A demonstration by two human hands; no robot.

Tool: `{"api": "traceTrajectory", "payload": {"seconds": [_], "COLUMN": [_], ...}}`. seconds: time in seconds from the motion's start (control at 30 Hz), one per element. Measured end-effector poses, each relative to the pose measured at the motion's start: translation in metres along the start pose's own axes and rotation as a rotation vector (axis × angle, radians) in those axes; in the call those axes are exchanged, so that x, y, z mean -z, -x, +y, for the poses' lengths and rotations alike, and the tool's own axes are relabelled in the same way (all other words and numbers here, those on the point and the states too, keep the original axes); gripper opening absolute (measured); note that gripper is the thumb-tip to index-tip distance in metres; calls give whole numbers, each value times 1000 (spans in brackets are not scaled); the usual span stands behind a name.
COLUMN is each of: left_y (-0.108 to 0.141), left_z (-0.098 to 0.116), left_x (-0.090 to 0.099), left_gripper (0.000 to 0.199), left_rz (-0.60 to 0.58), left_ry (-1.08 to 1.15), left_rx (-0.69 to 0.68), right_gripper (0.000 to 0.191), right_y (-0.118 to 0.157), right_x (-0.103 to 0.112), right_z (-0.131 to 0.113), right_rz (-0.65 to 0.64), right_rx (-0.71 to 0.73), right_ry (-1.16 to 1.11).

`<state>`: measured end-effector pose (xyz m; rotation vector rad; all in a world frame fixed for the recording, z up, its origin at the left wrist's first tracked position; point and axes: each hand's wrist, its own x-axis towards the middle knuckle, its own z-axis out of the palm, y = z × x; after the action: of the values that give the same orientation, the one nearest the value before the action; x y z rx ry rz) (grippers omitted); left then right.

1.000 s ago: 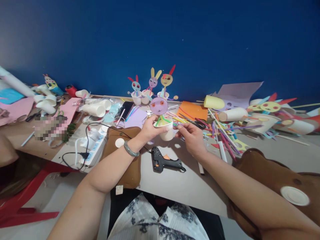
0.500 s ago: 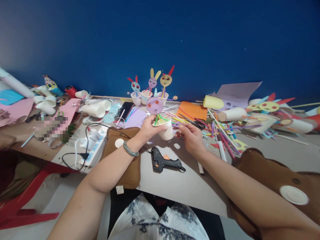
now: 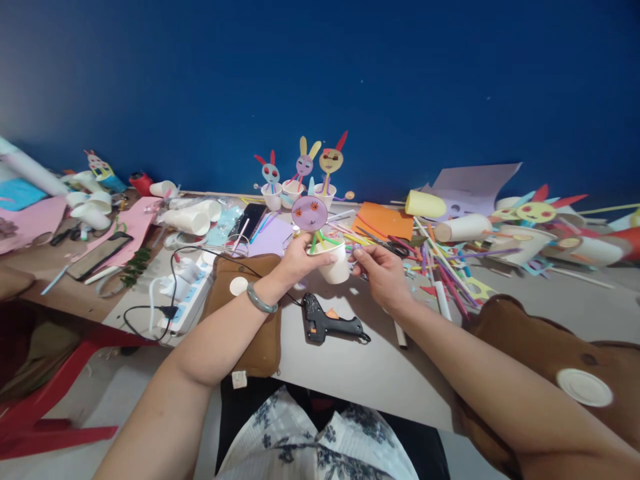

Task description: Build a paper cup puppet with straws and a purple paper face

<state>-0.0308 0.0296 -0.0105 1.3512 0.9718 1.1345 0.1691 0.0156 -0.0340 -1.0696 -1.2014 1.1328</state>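
Note:
My left hand (image 3: 300,259) is wrapped around a white paper cup (image 3: 336,269). Green pipe cleaners (image 3: 327,240) rise out of this cup. A round purple paper face (image 3: 309,213) with orange eyes stands above it. Just right of the cup, my right hand (image 3: 381,272) is closed in a pinch on a small purple paper tag (image 3: 357,249), mostly covered by the fingers. Below both hands a black hot glue gun (image 3: 333,323) lies on the table.
Three paper-cup rabbits (image 3: 304,167) stand against the blue wall. A white power strip (image 3: 187,300) and brown cushion (image 3: 250,313) are at left. Scissors (image 3: 393,247), orange paper (image 3: 383,221) and loose pipe cleaners (image 3: 453,283) spread to the right. Another brown cushion (image 3: 530,360) sits nearer.
The "Hi" on the tag showed before; now my right fingers hide most of it. The cup in my left hand has shifted slightly right and down, closer to the tag.

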Motion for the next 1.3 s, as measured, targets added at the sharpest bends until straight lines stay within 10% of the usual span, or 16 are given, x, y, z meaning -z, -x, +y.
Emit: {"api": "traceTrajectory", "payload": {"seconds": [1.3], "left_y": [-1], "left_z": [1], "left_x": [-1], "left_gripper": [63], "left_rz": [-4], "left_ry": [-14], "left_rx": [-49], "right_gripper": [33], "right_y": [-1], "right_x": [-1], "right_z": [-2], "right_rz": [5], "right_rx": [-21], "right_ry": [-61]}}
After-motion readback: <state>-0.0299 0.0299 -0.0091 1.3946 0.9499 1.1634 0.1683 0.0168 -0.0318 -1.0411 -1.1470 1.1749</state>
